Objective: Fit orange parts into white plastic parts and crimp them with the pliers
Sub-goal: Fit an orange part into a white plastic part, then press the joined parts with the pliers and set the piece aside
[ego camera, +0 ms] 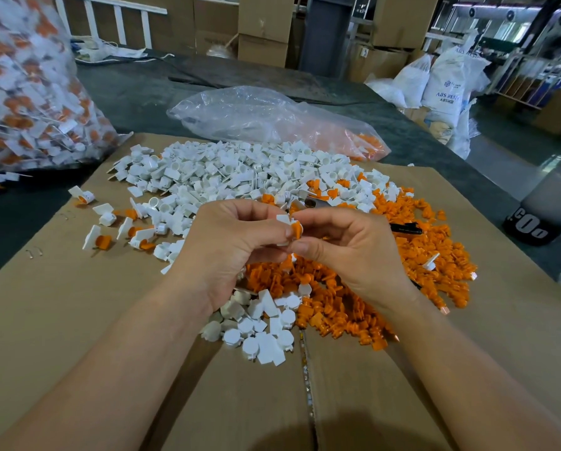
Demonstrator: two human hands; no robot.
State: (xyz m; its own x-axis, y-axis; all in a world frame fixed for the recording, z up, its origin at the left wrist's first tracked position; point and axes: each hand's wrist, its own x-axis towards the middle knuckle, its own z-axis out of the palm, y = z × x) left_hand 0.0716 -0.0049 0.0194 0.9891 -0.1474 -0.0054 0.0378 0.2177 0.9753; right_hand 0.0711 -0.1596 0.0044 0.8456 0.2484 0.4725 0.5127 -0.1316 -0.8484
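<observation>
My left hand (pixel 230 245) and my right hand (pixel 347 252) meet above the cardboard sheet (pixel 77 320). Between their fingertips they pinch a white plastic part (pixel 283 219) and an orange part (pixel 296 230), pressed against each other. A big heap of white parts (pixel 227 170) lies behind the hands. Loose orange parts (pixel 412 255) are piled to the right and under my right wrist. The pliers (pixel 406 228) lie on the orange heap, mostly hidden; a black handle and a metal tip (pixel 315 203) show.
Several fitted white-and-orange pieces (pixel 122 229) lie scattered at the left. A full clear bag of finished pieces (pixel 28 92) stands at far left. A nearly flat clear bag (pixel 266 118) with some orange parts lies behind. A black-and-white container (pixel 533 222) sits at the right.
</observation>
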